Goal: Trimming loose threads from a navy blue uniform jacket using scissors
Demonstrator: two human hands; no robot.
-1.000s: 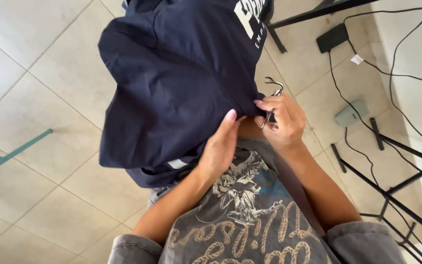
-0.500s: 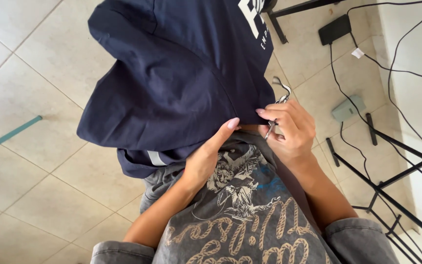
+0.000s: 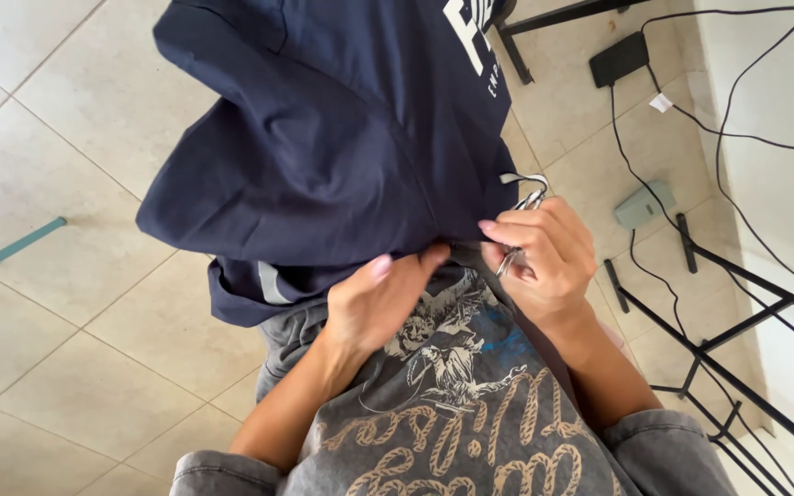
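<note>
A navy T-shirt [image 3: 342, 147] is held up at chest height, its edge pinched between both hands.

The left hand [image 3: 374, 303] is closed on the hem just beside the right hand [image 3: 544, 253], whose grip is shut on the same edge and on a thin metal hanger part [image 3: 524, 207]; the cloth hangs away from the grip above the tiled floor [image 3: 66, 367], apparently kept off it for handling.
</note>
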